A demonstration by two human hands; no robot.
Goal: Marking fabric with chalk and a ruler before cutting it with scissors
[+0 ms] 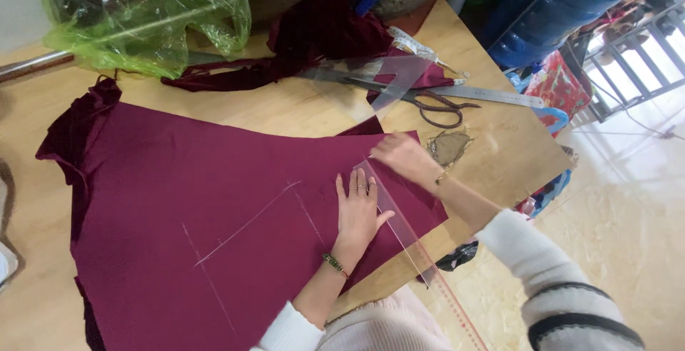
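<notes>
From the head camera, a large piece of maroon fabric (pixel 214 208) lies spread flat over the wooden counter (pixel 499 158), with pale chalk lines (pixel 246 222) drawn across its middle. The left hand (pixel 359 208) rests open, palm down and fingers spread, on the fabric, pressing against the edge of a long clear ruler (pixel 407 233) that runs diagonally from the cloth's upper right corner down past the counter edge. The right hand (pixel 401 157) is blurred at the top end of the ruler, touching the fabric there; whether it grips anything cannot be told. Beyond the hands, scissors (pixel 435 105) lie on the counter next to a clear set square (pixel 389 80) and a metal ruler (pixel 492 95). More dark red cloth (pixel 321 37) is bunched farther back, beside a crumpled green plastic bag (pixel 143 16).
</notes>
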